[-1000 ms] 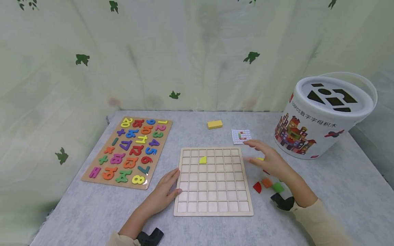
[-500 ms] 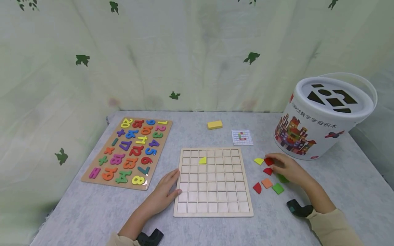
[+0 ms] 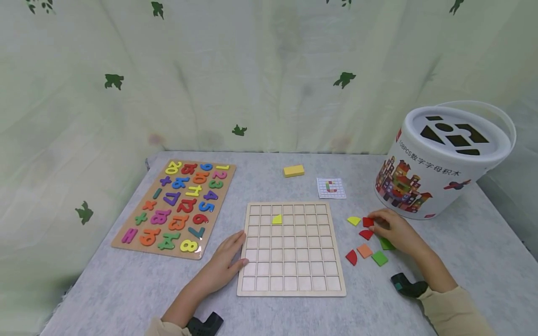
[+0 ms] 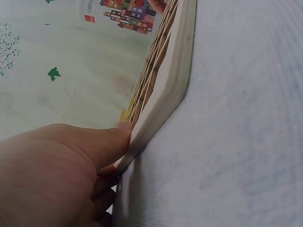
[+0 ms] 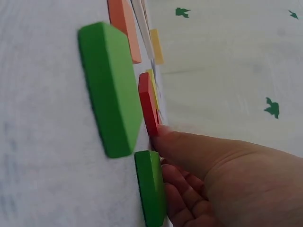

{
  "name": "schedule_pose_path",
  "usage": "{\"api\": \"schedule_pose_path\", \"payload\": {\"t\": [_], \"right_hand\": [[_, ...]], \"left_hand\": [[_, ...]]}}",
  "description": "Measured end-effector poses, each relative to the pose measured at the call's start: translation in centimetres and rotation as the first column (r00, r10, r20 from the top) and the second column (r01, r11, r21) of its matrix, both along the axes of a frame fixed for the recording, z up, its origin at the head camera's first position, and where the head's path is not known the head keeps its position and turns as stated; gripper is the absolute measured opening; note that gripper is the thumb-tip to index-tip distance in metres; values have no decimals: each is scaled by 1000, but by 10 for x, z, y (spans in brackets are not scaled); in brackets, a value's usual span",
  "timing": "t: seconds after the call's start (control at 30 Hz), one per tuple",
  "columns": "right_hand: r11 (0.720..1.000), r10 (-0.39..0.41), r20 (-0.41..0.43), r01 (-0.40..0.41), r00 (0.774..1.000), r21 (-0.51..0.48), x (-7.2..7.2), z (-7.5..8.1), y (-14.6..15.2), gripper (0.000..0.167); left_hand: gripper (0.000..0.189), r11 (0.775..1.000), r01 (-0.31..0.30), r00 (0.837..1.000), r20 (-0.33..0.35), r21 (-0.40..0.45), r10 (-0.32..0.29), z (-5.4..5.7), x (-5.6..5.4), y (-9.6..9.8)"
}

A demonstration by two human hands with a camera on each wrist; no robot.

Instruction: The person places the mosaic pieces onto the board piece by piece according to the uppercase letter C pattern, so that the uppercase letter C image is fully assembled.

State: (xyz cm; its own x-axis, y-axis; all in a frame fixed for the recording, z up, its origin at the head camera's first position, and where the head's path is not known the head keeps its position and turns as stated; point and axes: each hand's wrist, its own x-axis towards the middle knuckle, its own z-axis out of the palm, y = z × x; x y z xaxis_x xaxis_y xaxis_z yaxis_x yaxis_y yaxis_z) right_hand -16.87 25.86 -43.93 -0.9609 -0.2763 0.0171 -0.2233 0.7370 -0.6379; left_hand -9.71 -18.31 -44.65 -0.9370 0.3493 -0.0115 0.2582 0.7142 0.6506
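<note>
My left hand [image 3: 224,256] rests at the left edge of a wooden grid board [image 3: 292,293], its thumb [image 4: 111,142] touching the rim. A yellow quarter-round tile [image 3: 277,219] sits in a cell of the board's top row. To the right of the board, my right hand [image 3: 397,232] pinches a red square tile [image 3: 367,222] on the table between thumb and index finger. Beside it lie a yellow quarter-round tile [image 3: 354,220] and a red one [image 3: 366,234]. A green tile [image 3: 385,243] is partly hidden under the hand. Nearer me are an orange square [image 3: 364,251], a green square [image 3: 380,258] and a red quarter-round tile [image 3: 351,257].
A printed pattern card [image 3: 331,188] and a yellow block [image 3: 293,171] lie behind the board. On the left is a number puzzle board [image 3: 168,247]. A large white bucket [image 3: 441,168] with shaped holes in its lid stands at the back right.
My right hand has moved from above the board's upper right edge, rightward and down to the loose tiles, reaching the red square tile. My left hand has stayed at the board's edge.
</note>
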Motion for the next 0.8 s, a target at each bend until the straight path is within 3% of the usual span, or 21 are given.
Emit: {"api": "schedule_pose_path", "payload": {"t": [0.37, 0.6, 0.8], "right_hand": [[996, -91, 61, 92, 994, -17, 2, 8, -7, 41], [995, -80, -59, 77, 995, -58, 5, 26, -29, 36], [993, 6, -159, -25, 987, -114, 4, 43, -58, 36]], "left_hand": [[65, 1000, 1, 1000, 5, -2, -1, 0, 1, 0], [65, 1000, 1, 1000, -1, -1, -1, 1, 0, 0], [65, 1000, -2, 1000, 5, -1, 2, 1, 1, 0]]}}
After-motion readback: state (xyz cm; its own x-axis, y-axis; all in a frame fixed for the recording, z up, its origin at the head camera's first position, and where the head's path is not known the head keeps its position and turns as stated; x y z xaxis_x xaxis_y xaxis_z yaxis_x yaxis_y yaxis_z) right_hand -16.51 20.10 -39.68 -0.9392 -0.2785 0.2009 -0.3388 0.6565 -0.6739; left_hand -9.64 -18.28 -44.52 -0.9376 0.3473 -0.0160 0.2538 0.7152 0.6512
